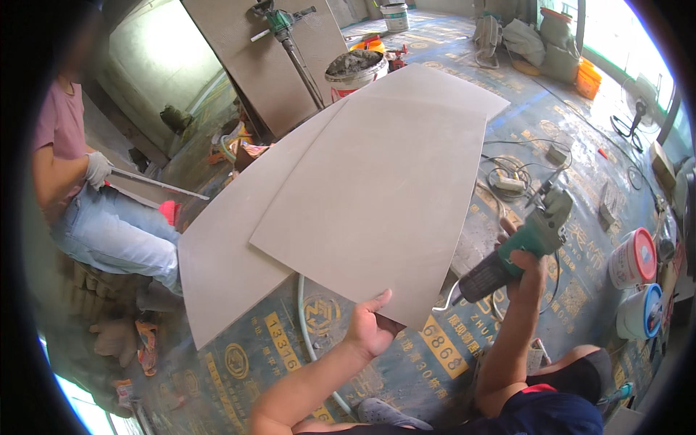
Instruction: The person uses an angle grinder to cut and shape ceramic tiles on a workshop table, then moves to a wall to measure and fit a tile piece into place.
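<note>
My left hand [370,330] is closed on the near corner of a large beige-grey tile [377,196], thumb on top and fingers underneath. This tile lies overlapping a second similar tile [217,254] that sticks out on its left and far sides. Off the right edge of the upper tile, my right hand [528,264] is wrapped round the body of a green and black angle grinder [535,230]. The grinder is held in the air with its metal head pointing up and away from me. Whether its disc is turning cannot be made out.
At the left a person [69,167] in a pink top and gloves holds a long metal bar [159,181]. A mortar bucket [355,69] and a green mixer [283,25] stand beyond the tiles. Cables [511,177] lie at the right, near red-lidded [632,257] and blue-lidded [639,312] buckets.
</note>
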A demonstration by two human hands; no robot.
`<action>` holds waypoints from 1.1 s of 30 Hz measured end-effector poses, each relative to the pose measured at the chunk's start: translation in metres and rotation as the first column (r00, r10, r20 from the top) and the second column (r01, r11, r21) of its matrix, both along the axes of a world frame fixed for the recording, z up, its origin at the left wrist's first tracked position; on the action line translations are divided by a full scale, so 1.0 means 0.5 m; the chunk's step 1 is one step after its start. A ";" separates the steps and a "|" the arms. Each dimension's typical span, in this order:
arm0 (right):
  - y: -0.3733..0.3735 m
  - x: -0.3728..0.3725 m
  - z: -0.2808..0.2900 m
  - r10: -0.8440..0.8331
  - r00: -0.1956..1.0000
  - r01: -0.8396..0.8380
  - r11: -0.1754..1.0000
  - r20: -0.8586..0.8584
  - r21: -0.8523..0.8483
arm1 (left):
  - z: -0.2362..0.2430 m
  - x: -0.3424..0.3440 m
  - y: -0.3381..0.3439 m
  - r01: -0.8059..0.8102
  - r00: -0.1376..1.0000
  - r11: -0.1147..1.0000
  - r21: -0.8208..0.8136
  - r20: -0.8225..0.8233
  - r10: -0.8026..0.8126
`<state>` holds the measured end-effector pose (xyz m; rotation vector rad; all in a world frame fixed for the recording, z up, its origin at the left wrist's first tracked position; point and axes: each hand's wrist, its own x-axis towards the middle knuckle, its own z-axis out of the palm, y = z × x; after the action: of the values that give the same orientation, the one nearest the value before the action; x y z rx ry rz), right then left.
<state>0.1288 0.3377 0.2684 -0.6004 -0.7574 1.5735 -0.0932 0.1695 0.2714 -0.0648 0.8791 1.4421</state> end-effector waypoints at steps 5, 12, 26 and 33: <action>0.003 0.094 0.002 -0.166 0.985 0.164 0.985 -0.045 -0.061 | -0.019 0.042 0.049 0.007 0.999 0.994 0.105 0.035 -0.011; -0.046 0.119 0.007 -0.260 0.965 0.261 0.964 0.021 -0.045 | -0.076 0.167 0.194 -0.080 0.974 0.965 0.250 0.224 0.023; -0.051 0.103 0.033 -0.332 0.940 0.333 0.943 0.075 0.001 | -0.168 0.214 0.395 0.379 0.925 0.622 0.686 -0.309 -0.222; -0.092 0.090 0.032 -0.363 0.926 0.365 0.931 0.104 0.000 | -0.235 -0.264 0.142 -0.028 0.946 0.882 0.470 0.297 -0.128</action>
<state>0.1739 0.2916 0.2841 -0.7926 -0.6618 1.2143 -0.2250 0.2404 0.1539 0.0873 0.2457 1.5077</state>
